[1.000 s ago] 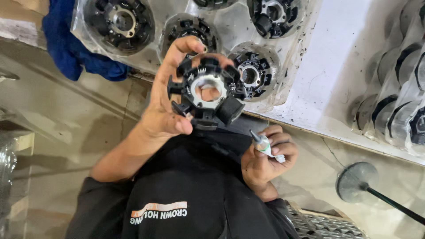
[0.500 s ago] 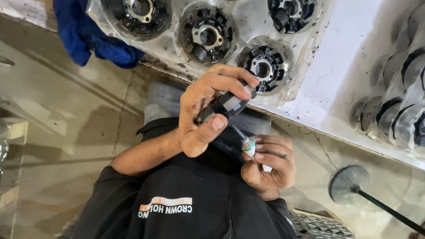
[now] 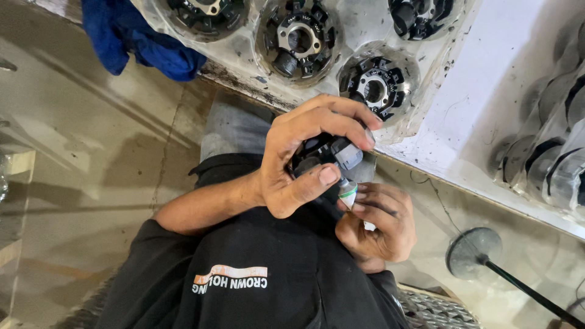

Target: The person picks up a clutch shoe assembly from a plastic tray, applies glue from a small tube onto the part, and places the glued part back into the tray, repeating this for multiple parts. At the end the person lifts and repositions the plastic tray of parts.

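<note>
The left hand (image 3: 298, 161) curls around a black round stator part (image 3: 326, 155), thumb pressed against its lower edge and the other fingers arched over the top, so most of the part is hidden. The part sits near the middle of the view, just above the person's black shirt (image 3: 256, 268). At about four o'clock from it, the right hand (image 3: 378, 222) has its fingers bunched together, pinching a small white tube with a green band (image 3: 347, 194) whose tip touches the underside of the part. At twelve o'clock, a clear plastic tray (image 3: 244, 52) on the white bench (image 3: 487, 97) carries more black stator parts (image 3: 378, 85) in round pockets. A blue cloth (image 3: 140, 42) lies at ten o'clock, on the bench edge. At four o'clock, well apart, a dark round disc on a rod (image 3: 472, 253) rests on the floor.
</note>
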